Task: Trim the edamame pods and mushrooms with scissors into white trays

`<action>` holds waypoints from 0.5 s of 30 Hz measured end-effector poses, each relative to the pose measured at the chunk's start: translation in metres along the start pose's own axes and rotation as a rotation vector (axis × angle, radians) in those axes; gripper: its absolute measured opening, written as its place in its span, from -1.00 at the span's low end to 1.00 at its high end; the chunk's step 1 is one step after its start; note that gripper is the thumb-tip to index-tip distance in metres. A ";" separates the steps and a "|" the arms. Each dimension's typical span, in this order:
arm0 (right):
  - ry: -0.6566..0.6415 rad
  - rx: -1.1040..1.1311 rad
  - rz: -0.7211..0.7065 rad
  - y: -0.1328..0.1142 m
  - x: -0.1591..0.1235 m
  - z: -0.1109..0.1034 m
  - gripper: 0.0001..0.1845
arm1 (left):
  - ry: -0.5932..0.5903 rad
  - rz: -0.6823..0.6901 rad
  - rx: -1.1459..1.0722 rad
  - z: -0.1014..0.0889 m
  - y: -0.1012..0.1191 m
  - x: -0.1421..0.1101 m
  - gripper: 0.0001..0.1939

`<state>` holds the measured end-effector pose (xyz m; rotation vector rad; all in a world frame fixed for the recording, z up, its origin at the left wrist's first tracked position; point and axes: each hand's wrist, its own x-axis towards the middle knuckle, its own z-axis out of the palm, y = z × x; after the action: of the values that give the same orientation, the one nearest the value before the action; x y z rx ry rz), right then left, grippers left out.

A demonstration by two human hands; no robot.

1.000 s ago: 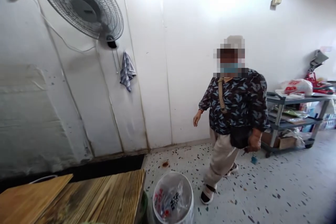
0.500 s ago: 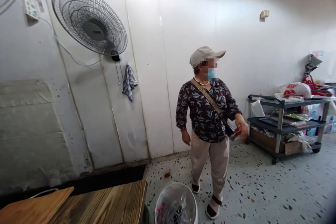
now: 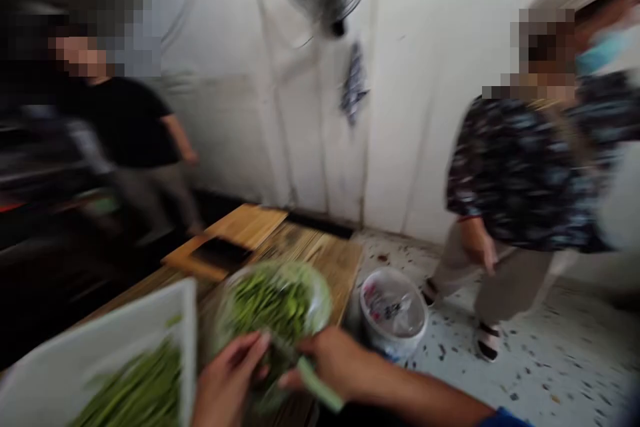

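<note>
My right hand (image 3: 335,363) is closed around the pale green handle of a small knife (image 3: 320,383), whose dark, blurred blade points left toward my other hand. My left hand (image 3: 233,367) is closed in a pinch near the blade's tip; what its fingers hold is too blurred to make out. Just beyond both hands stands a bowl lined with clear plastic (image 3: 320,287), filled with cut green vegetable pieces (image 3: 275,303). To the left, long green bean-like pods (image 3: 140,390) lie in a white crate (image 3: 187,320).
A wooden table (image 3: 345,257) bears the bowl, an orange-brown board (image 3: 260,220) and a black phone-like slab (image 3: 223,253). A white bucket (image 3: 395,280) stands on the floor at right. One person (image 3: 540,180) stands beyond it, another (image 3: 135,127) at far left. A fan hangs above.
The view has swung down and left, bringing my hands, the knife, bowl, crate and a second person into sight. The person in the cap now appears nearer, at the right edge.
</note>
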<state>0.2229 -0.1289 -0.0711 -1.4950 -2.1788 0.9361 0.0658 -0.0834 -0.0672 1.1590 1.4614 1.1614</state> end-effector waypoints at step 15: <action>-0.182 0.448 0.100 0.010 0.033 0.026 -0.24 | 0.053 -0.226 -0.980 -0.023 -0.056 0.035 -0.53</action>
<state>0.2014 -0.1051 -0.0992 -1.3475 -1.8487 1.5272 0.0307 -0.0587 -0.1228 0.2762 0.8161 1.4809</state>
